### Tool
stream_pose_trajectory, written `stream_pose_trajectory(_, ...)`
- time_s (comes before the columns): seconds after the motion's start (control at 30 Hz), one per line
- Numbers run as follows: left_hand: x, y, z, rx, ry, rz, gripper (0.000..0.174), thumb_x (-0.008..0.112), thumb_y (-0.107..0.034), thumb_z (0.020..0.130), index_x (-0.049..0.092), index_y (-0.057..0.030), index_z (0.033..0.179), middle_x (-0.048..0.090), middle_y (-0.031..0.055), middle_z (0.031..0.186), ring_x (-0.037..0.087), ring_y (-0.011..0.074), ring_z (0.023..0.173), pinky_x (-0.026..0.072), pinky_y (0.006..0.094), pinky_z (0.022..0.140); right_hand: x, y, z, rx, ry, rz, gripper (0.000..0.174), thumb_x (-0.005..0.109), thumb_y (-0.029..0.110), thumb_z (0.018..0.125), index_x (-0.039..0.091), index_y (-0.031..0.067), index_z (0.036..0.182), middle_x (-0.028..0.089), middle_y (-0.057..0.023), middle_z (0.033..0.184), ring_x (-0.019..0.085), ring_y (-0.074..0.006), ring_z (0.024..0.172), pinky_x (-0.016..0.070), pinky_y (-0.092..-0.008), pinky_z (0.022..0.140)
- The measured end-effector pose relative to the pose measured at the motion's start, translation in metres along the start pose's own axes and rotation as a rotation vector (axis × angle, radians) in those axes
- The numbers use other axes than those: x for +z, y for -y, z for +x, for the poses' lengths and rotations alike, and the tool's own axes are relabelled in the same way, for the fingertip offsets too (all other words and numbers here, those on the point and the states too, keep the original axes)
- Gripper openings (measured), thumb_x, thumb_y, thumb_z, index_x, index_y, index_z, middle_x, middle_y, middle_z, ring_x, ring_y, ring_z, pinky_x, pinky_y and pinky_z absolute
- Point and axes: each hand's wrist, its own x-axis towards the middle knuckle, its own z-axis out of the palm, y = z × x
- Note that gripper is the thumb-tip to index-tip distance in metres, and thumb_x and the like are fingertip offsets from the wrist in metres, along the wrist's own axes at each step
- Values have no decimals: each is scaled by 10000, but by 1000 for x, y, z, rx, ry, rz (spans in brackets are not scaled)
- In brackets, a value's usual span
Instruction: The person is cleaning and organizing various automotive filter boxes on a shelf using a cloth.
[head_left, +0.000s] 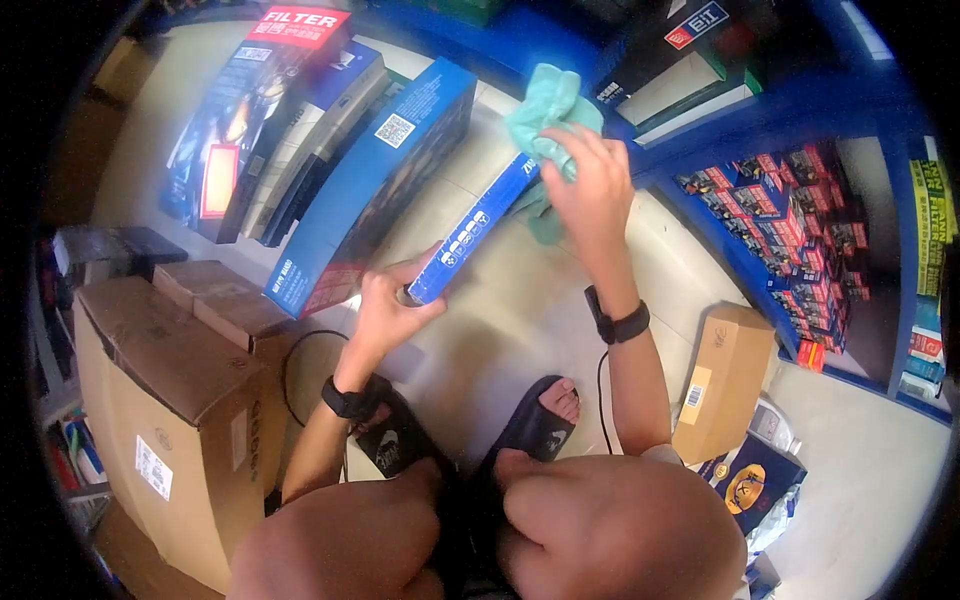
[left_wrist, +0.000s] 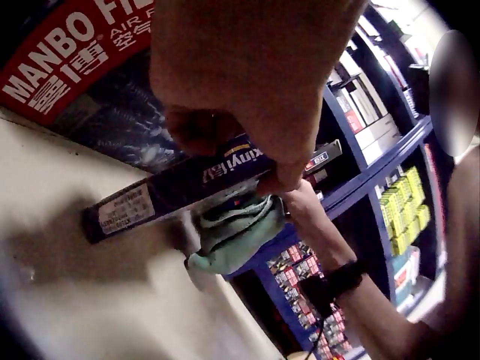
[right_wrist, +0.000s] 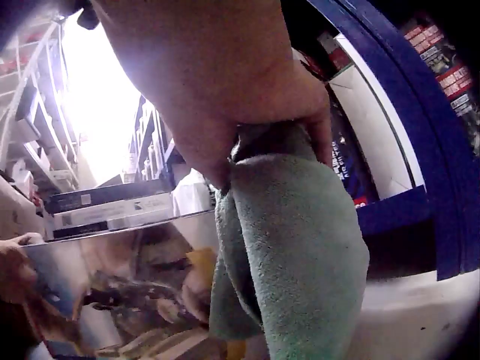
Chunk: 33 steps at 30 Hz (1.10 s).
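My left hand (head_left: 385, 310) grips the near end of a flat blue box (head_left: 468, 240), holding it tilted above the floor. The left wrist view shows the lettering "xinyi" on the box's narrow side (left_wrist: 184, 191) and a white label near one end. At the box's far end, my right hand (head_left: 595, 185) holds a bunched green cloth (head_left: 545, 105) against it. Seen from the right wrist, the cloth (right_wrist: 300, 240) hangs in folds below the fingers. Beyond it, the box's broad, glossy printed face (right_wrist: 142, 292) shows, with the left hand at its edge.
Several upright filter boxes, among them a large blue box (head_left: 385, 180), stand on the left. A brown carton (head_left: 170, 420) is nearer on that side. To the right are a blue shelf (head_left: 715, 270) with stacked small boxes and a slim cardboard box (head_left: 722, 380). Sandalled feet rest below the hands.
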Motion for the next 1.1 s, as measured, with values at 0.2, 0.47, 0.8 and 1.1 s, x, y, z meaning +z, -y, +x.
stream_pose_trajectory(0.2,-16,15,-3,101,133,-132,637,849,-264,873,675,-14,1431,689,196,1445,684,261,1296,509,371,1100,1,-3,-3,27,-34,-19,343,803,152,785,810,238,1117,743,-8,1287,642,-332,1067,576,-434,919)
stream_pose_trajectory(0.47,12,43,-19,-646,70,-498,627,591,-534,1083,628,25,1364,710,176,1173,735,221,1007,632,344,879,-10,-16,-15,23,-38,25,353,785,138,813,796,194,1161,740,-42,1300,642,-355,1072,556,-445,946)
stream_pose_trajectory(0.8,31,77,-9,-926,283,-1633,451,540,-199,1123,518,155,1403,672,329,1312,716,394,1201,644,433,1017,-20,-19,-25,25,-40,-3,355,780,115,811,788,167,1163,731,-69,1288,637,-358,1075,544,-448,957)
stream_pose_trajectory(1.1,26,55,-19,-781,200,-1512,440,593,-139,1106,475,147,1419,685,273,1290,703,366,1237,618,477,1063,-52,-21,-39,92,-8,-49,341,782,117,799,786,171,1135,735,-65,1229,648,-331,1045,549,-434,930)
